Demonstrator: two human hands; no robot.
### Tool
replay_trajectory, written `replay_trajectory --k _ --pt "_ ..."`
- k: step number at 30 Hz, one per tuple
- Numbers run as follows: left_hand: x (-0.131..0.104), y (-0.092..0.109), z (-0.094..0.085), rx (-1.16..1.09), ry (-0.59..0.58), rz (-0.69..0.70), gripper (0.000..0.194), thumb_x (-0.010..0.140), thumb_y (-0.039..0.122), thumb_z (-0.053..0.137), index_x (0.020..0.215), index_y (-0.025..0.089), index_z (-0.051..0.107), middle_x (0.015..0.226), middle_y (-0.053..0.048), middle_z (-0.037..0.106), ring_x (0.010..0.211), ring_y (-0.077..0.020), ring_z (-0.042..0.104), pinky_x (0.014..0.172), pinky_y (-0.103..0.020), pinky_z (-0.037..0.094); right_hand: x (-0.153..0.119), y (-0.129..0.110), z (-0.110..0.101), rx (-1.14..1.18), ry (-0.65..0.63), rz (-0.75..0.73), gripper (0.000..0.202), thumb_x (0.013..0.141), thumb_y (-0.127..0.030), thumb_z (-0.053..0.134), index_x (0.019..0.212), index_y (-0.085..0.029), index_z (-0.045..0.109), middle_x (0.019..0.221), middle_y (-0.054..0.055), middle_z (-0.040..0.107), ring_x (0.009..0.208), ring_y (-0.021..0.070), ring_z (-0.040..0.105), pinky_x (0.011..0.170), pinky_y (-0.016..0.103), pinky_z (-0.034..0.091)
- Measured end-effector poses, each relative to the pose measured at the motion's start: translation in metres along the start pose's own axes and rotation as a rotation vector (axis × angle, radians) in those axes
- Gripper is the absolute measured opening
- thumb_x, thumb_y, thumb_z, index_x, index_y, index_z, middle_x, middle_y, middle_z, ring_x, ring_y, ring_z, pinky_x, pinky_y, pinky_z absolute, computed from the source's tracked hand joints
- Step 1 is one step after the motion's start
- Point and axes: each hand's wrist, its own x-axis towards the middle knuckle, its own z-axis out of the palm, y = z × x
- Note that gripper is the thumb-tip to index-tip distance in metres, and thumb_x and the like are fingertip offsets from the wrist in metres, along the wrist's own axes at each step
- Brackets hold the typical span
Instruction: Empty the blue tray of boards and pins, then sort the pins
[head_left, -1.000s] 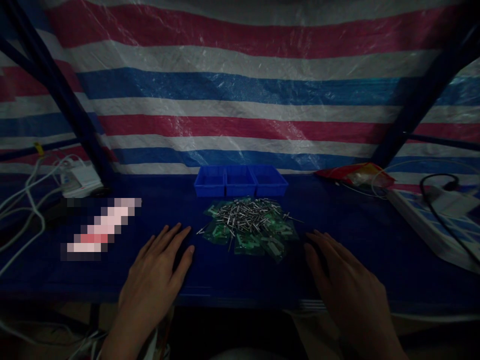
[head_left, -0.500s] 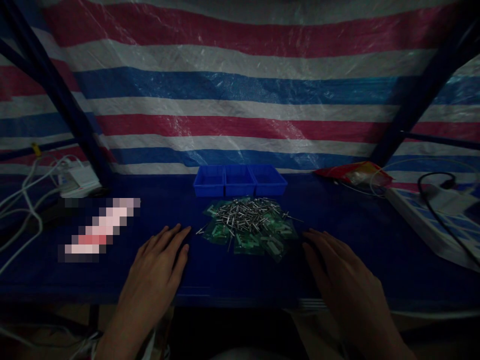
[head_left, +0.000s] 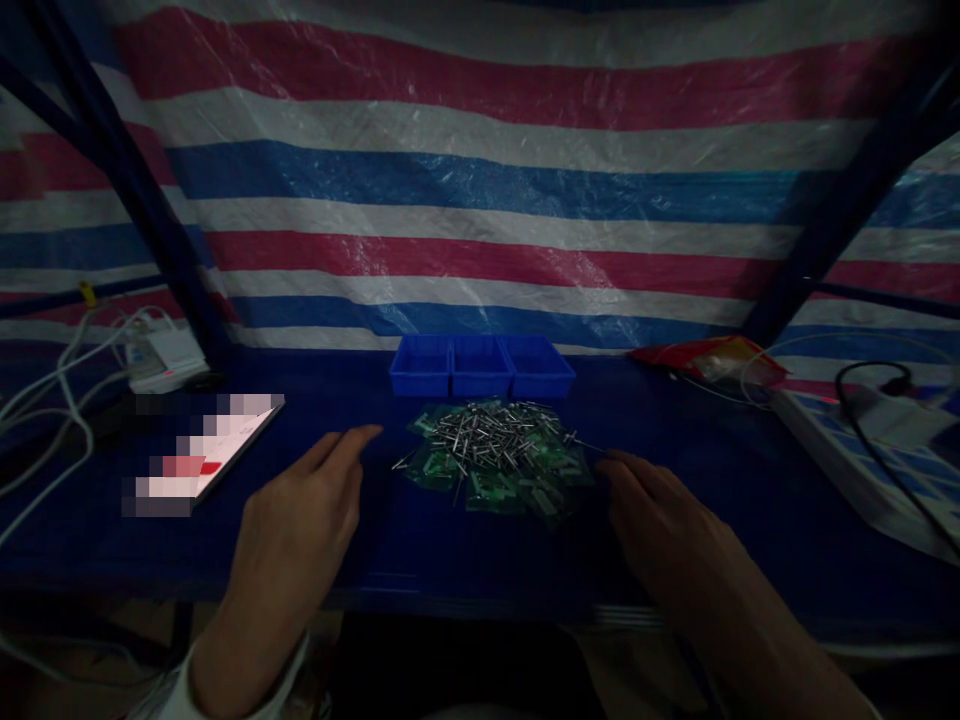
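Note:
A heap of silvery pop rivets [head_left: 487, 432] lies on small clear plastic bags [head_left: 499, 490] that look greenish, in the middle of the blue table. To its left is my left hand [head_left: 307, 500], raised a little with its index finger stretched toward the heap, open and holding nothing. My right hand [head_left: 667, 520] is at the right side of the heap, fingers bent, its fingertips at the end of a long rivet pin [head_left: 589, 445]. Whether they touch that pin is unclear; the thumb is mostly hidden. Behind the heap stands a blue three-compartment bin [head_left: 480, 384].
A phone [head_left: 240, 430] with a lit, partly blurred screen lies at left, near white cables [head_left: 67, 400] and a white adapter [head_left: 169, 355]. At right are a red bag [head_left: 705, 355] and a long white box [head_left: 847, 470]. Blue frame posts [head_left: 142, 220] flank the striped tarp [head_left: 480, 250].
My left hand has lifted off the table and turned, its fingers drawing together. My right hand's fingers have bent and moved slightly inward to the rivet pin. The view has shifted slightly.

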Motion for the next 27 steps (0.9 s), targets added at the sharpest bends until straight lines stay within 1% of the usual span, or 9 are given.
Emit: replay_trajectory --k 4,7,9,12,15,17,19,21,27 --pt "0.023 0.005 -0.036 -0.145 0.117 0.176 0.036 0.099 0.033 0.039 0.132 0.025 0.052 0.12 -0.006 0.067 0.096 -0.024 0.068 0.081 -0.037 0.053 0.019 0.002 -0.027 -0.053 -0.138 -0.157 0.026 0.083 -0.001 0.048 0.096 -0.02 0.061 0.089 0.009 0.069 0.075 0.0218 0.065 0.063 0.032 0.051" --pt "0.054 0.017 -0.051 -0.103 0.009 0.336 0.033 0.097 0.034 0.043 0.125 0.023 0.057 0.109 -0.006 0.069 0.088 -0.0232 0.067 0.077 -0.036 0.052 0.051 0.004 -0.043 -0.048 -0.18 -0.229 0.025 0.086 -0.008 0.052 0.105 -0.02 0.062 0.093 0.009 0.069 0.072 0.0216 0.065 0.059 0.032 0.047" --pt "0.078 0.026 -0.048 -0.093 -0.104 0.473 0.03 0.097 0.032 0.045 0.122 0.025 0.06 0.103 -0.005 0.07 0.086 -0.0217 0.067 0.078 -0.035 0.051 0.079 0.005 -0.045 0.032 -0.219 -0.318 0.024 0.091 -0.016 0.051 0.113 -0.021 0.061 0.092 0.008 0.069 0.069 0.0192 0.065 0.058 0.03 0.044" --pt "0.115 0.039 -0.026 -0.089 -0.231 0.644 0.026 0.093 0.027 0.053 0.117 0.023 0.064 0.099 -0.005 0.071 0.086 -0.0207 0.066 0.076 -0.032 0.049 0.121 0.007 -0.033 0.156 -0.268 -0.399 0.02 0.094 -0.023 0.053 0.109 -0.02 0.064 0.089 0.007 0.069 0.074 0.0192 0.065 0.061 0.028 0.042" --pt "0.143 0.045 0.009 -0.155 -0.228 0.742 0.026 0.089 0.019 0.055 0.113 0.018 0.067 0.097 -0.007 0.071 0.086 -0.0201 0.066 0.077 -0.031 0.048 0.148 0.008 -0.011 0.33 -0.258 -0.388 0.022 0.091 -0.012 0.051 0.103 -0.018 0.068 0.089 0.006 0.071 0.08 0.0172 0.065 0.07 0.027 0.043" --pt "0.152 0.046 0.032 -0.329 -0.254 0.79 0.025 0.089 0.015 0.053 0.108 0.019 0.069 0.096 -0.005 0.072 0.084 -0.0168 0.066 0.078 -0.029 0.049 0.155 0.01 0.002 0.456 -0.202 -0.396 0.027 0.089 -0.007 0.049 0.104 -0.017 0.069 0.095 0.006 0.072 0.084 0.0161 0.065 0.077 0.027 0.044" --pt "0.155 0.043 0.05 -0.538 -0.225 0.725 0.03 0.09 0.014 0.053 0.117 0.019 0.065 0.099 -0.004 0.072 0.084 -0.014 0.067 0.078 -0.027 0.05 0.155 0.012 0.01 0.521 -0.156 -0.401 0.03 0.088 -0.004 0.047 0.105 -0.016 0.07 0.098 0.006 0.072 0.087 0.0163 0.065 0.081 0.028 0.044" --pt "0.153 0.039 0.061 -0.625 -0.186 0.659 0.033 0.089 0.014 0.055 0.12 0.017 0.063 0.099 -0.004 0.072 0.084 -0.0134 0.067 0.078 -0.027 0.051 0.153 0.013 0.016 0.539 -0.13 -0.397 0.031 0.088 -0.003 0.047 0.105 -0.015 0.07 0.099 0.006 0.072 0.089 0.0169 0.065 0.083 0.029 0.044" --pt "0.144 0.032 0.068 -0.522 -0.224 0.764 0.022 0.09 0.017 0.058 0.108 0.017 0.07 0.098 -0.004 0.073 0.083 -0.0144 0.066 0.078 -0.029 0.05 0.148 0.009 0.023 0.533 -0.124 -0.456 0.023 0.094 -0.012 0.05 0.104 -0.016 0.07 0.099 0.006 0.071 0.093 0.019 0.062 0.087 0.033 0.043"
